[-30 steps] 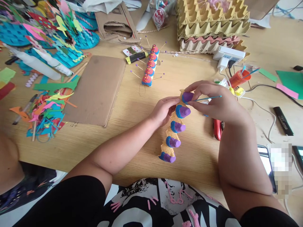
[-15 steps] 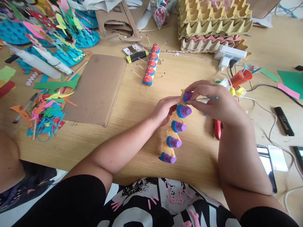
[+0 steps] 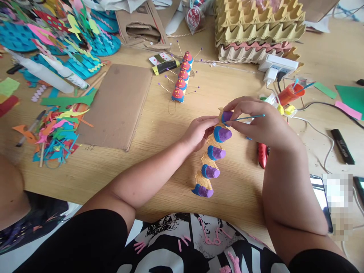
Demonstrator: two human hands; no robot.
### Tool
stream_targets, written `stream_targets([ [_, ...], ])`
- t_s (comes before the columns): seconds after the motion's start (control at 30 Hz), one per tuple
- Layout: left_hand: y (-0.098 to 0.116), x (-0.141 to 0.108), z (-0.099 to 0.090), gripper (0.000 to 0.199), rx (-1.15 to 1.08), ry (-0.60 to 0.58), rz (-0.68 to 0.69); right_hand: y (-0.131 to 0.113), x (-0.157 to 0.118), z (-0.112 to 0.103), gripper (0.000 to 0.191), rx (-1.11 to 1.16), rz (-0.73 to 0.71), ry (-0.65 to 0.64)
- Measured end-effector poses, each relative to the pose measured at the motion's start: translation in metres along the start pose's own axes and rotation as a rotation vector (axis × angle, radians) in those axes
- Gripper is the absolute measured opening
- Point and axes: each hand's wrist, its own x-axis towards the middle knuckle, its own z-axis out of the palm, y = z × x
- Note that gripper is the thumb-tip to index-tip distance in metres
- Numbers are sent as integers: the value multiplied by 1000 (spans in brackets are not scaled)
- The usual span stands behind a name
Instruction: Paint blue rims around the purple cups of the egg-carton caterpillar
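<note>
My left hand [image 3: 201,132] is closed on the far end of an egg carton strip [image 3: 212,163], its thumb on top near the last cup. The strip is yellowish, with a row of cups painted blue and purple, and slants toward me above the table. My right hand [image 3: 256,119] pinches a thin blue cotton swab [image 3: 247,118] between thumb and fingers. The swab's inner end is at the far purple cup [image 3: 226,116]; whether it pierces the cup is hidden by the fingers. Farther back stands a red-and-blue egg carton caterpillar [image 3: 182,79] with purple-tipped sticks in its sides.
A cardboard sheet [image 3: 115,108] and paper scraps [image 3: 58,132] lie left, with glue bottles [image 3: 45,74] behind. Egg trays [image 3: 258,28] are stacked at the back. Rightward are a power strip [image 3: 280,65], an orange cup [image 3: 291,94], cables, a red tool [image 3: 263,154] and a phone [image 3: 321,197].
Almost nothing differs. The outer end of the swab has tipped up slightly; both hands keep their hold, and the whole view has shifted a little.
</note>
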Motion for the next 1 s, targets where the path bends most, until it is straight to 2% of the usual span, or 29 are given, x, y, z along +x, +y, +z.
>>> stream_targets([
  [0.13, 0, -1, 0, 15, -10, -34, 21, -3, 0, -1, 13, 24, -14, 2],
  [0.5, -1, -2, -1, 20, 24, -2, 5, -1, 0, 1, 12, -15, 9, 25],
  [0.8, 0, -2, 3, 18, 8, -8, 22, 1, -1, 1, 7, -27, 25, 39],
  [1.0, -2, 0, 2, 10, 3, 15, 10, 2, -2, 2, 7, -15, 29, 57],
])
